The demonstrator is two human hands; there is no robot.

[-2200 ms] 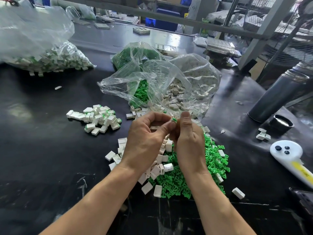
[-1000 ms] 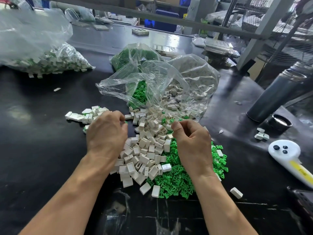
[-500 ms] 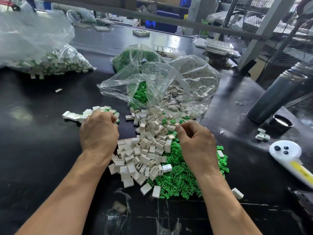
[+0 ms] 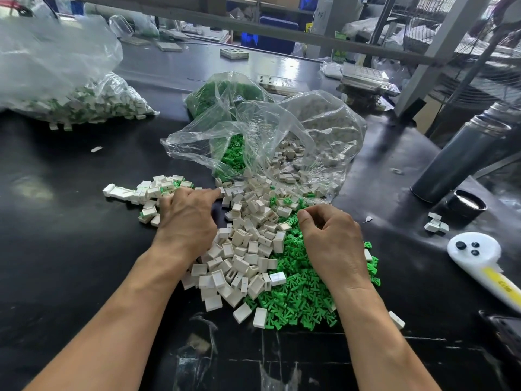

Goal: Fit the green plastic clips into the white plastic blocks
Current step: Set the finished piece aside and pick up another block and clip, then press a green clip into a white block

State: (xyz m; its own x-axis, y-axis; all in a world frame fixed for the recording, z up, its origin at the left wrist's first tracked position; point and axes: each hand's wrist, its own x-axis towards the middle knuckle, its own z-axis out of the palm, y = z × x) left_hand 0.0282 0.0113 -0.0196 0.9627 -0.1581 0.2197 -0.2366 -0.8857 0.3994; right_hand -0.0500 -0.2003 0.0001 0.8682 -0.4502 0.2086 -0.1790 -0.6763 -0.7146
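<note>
Two bare forearms reach in from the near edge over the black table (image 4: 56,249). Between the wrists lies a heap of white blocks (image 4: 242,249), and beside it, under the right wrist, a heap of green clips (image 4: 298,294); the two heaps touch and mix along their shared edge. The left hand (image 4: 186,221) lies palm down at the left side of the white heap, fingers stretched forward and resting on blocks; whether it holds one cannot be told. The right hand (image 4: 332,238) hovers over the green heap with its fingers curled in and thumb meeting forefinger; anything pinched there is too small to make out. Left of the left hand sits a small cluster of fitted blocks (image 4: 146,193) showing green. Farther back, a clear bag (image 4: 267,136) spills blocks and clips toward the heaps. Another bag (image 4: 70,88) lies far left. A grey flask (image 4: 456,162) stands right, near a white controller (image 4: 479,258).
</note>
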